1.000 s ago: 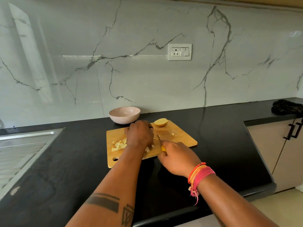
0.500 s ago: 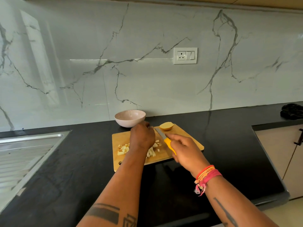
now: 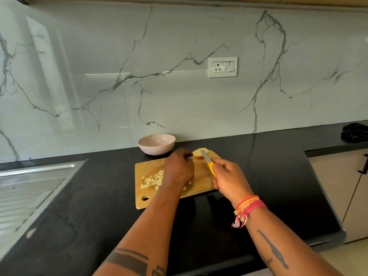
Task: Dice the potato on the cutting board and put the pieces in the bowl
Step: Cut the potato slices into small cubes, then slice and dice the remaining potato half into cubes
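Black counter (image 3: 79, 196), marble wall (image 3: 179, 96), sink (image 3: 29, 186) left, maybe steel.

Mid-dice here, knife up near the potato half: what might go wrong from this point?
1. The knife blade points toward the left hand, whose fingertips sit beside the potato half; a slip may nick them.
2. The diced pieces lie near the cutting board edge, partly under the left wrist, and may scatter onto the counter.

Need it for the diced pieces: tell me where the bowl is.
The bowl sits on the black counter against the marble wall, just behind the cutting board's far edge.
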`<state>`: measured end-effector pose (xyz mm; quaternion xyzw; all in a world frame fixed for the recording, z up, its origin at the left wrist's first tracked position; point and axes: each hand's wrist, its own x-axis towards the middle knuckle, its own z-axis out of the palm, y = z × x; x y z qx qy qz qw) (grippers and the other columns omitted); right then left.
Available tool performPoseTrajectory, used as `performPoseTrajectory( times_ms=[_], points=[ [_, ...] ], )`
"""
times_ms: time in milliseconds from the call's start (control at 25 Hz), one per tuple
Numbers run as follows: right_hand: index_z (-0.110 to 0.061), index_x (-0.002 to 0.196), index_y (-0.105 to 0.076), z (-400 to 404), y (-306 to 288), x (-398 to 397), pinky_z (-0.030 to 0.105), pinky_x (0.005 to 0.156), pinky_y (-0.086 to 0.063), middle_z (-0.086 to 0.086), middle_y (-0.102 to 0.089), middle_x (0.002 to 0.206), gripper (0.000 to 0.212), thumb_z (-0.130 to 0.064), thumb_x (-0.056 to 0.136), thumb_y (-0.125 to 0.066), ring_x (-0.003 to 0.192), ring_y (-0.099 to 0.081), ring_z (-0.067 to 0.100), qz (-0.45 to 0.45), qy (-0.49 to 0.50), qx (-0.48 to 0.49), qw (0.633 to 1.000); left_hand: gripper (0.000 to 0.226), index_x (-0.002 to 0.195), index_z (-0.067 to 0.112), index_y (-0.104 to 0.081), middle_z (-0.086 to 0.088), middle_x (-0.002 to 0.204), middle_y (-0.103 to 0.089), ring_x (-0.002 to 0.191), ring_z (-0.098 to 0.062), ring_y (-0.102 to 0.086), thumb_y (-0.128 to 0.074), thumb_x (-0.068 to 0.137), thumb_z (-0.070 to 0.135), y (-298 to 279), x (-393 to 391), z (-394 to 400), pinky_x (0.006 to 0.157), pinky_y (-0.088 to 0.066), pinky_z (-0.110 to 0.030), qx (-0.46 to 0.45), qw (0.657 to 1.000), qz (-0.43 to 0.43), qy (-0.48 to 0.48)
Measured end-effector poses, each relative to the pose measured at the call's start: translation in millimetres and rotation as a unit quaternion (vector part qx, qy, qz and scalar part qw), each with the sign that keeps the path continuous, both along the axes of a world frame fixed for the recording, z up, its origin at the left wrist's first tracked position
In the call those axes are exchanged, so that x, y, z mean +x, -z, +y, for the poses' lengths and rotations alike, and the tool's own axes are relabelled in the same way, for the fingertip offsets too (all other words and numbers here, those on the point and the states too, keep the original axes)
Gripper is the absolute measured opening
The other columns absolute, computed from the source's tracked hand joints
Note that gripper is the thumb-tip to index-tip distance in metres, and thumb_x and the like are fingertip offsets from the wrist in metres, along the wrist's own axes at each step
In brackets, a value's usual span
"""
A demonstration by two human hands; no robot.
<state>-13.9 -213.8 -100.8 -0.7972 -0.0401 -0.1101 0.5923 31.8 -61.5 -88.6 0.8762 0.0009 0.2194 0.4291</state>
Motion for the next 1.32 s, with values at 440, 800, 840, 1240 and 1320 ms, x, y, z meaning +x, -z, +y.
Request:
performPoseTrajectory(
  times_ms=[440,800,840,1240,1320],
  points=[
    [-0.021,0.133,-0.068,-8,-19,66,0.039,0.073,-0.058,0.0,-0.066,0.085,0.054,-0.038,0.088,-0.045,0.066,-0.065,0.019,0.002,0.06,-0.016,0.998,0.03,0.122,0.016,-0.071,-0.012,0.125,-0.064,0.113,-0.027,-0.06,-0.053,0.098,0.017,-6,43,-46,0.097,-0.047,-0.033,0.17,0.985,0.019,-0.006],
    [-0.022,0.142,-0.061,-20,-7,84,0.038,0.1,-0.053,-0.002,-0.066,0.134,0.043,-0.032,0.102,-0.05,0.103,-0.064,0.013,0.008,0.079,-0.033,0.996,0.052,0.138,0.013,-0.051,-0.013,0.136,-0.056,0.127,-0.033,-0.049,-0.06,0.098,0.046,-5,99,-50,0.101,-0.044,-0.044,0.315,0.94,0.126,-0.028],
    [-0.023,0.142,-0.061,-19,-7,85,0.04,0.101,-0.053,-0.002,-0.066,0.135,0.044,-0.032,0.101,-0.05,0.104,-0.065,0.015,0.005,0.079,-0.034,0.996,0.052,0.137,0.013,-0.052,-0.013,0.135,-0.057,0.126,-0.033,-0.049,-0.061,0.098,0.045,-4,100,-50,0.1,-0.045,-0.043,0.317,0.94,0.122,-0.027],
    [-0.025,0.134,-0.066,-30,-21,72,0.052,0.083,-0.059,-0.004,-0.069,0.082,0.055,-0.045,0.087,-0.046,0.079,-0.067,0.028,-0.022,0.136,0.054,0.989,0.054,0.127,0.018,-0.043,-0.006,0.121,-0.058,0.109,-0.025,-0.056,-0.071,0.081,0.019,-19,38,-49,0.086,-0.046,-0.033,0.095,0.992,0.011,0.077],
    [-0.019,0.122,-0.071,-31,-24,61,0.049,0.082,-0.057,0.003,-0.07,0.08,0.038,-0.034,0.095,-0.05,0.081,-0.068,0.032,-0.003,0.121,-0.022,0.992,0.053,0.125,0.02,-0.042,-0.003,0.112,-0.06,0.103,-0.024,-0.055,-0.07,0.081,0.022,-10,20,-50,0.081,-0.044,-0.032,0.117,0.99,0.0,0.078]
  ],
)
